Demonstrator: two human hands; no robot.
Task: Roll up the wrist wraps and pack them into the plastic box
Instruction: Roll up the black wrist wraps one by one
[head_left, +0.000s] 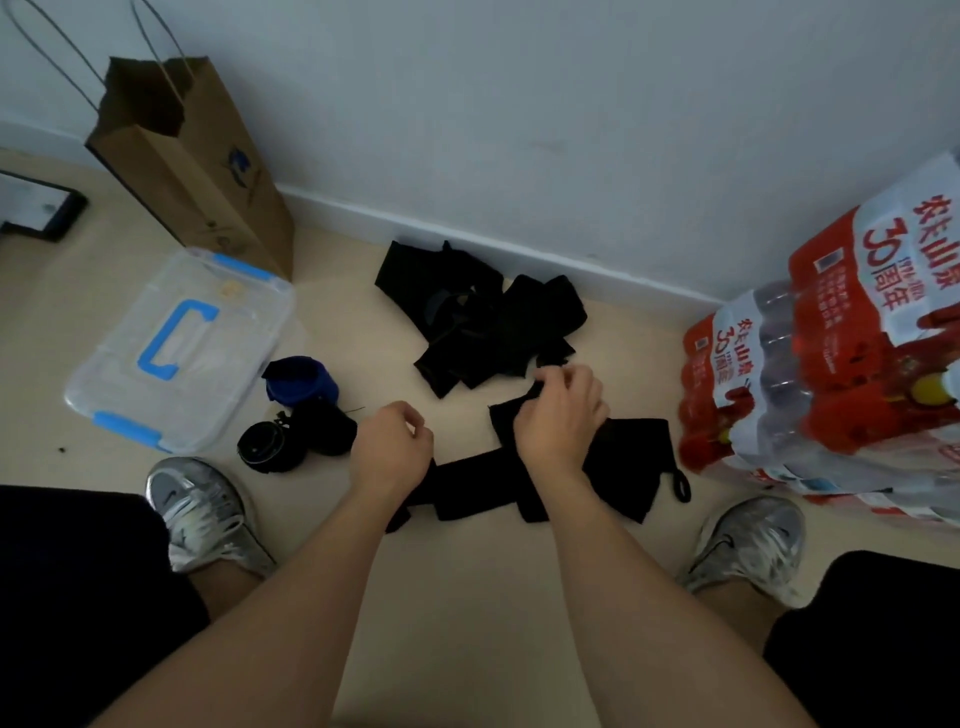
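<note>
Hidden: the left hand (392, 447) sits over the left end of a long black fabric wrist wrap (467, 486) with its fingers curled; whether they hold the cloth cannot be told.
Grip: the right hand (561, 415) pinches the wrap's far end between thumb and fingertips, and the hand covers the fold beneath it.
Task item: the wrap lies flat across the middle of the beige floor (467, 597), between two silver sneakers (208, 509).
Box: a clear plastic box with blue latches and handle (176, 348) sits toward the floor's left edge with its lid on; its contents are hard to make out through the plastic.
Rolled: one blue rolled wrap (298, 382) and two black rolled wraps (270, 447) lie just beside the box, outside it.
Loose: a heap of black wraps (478, 317) lies near the wall edge, too dark to count.
Bag: a brown paper bag (192, 166) stands open in the far-left corner, its inside in shadow.
Cut off: red shrink-wrapped packs of bottled water (831, 364) run out of view at the right edge.
</note>
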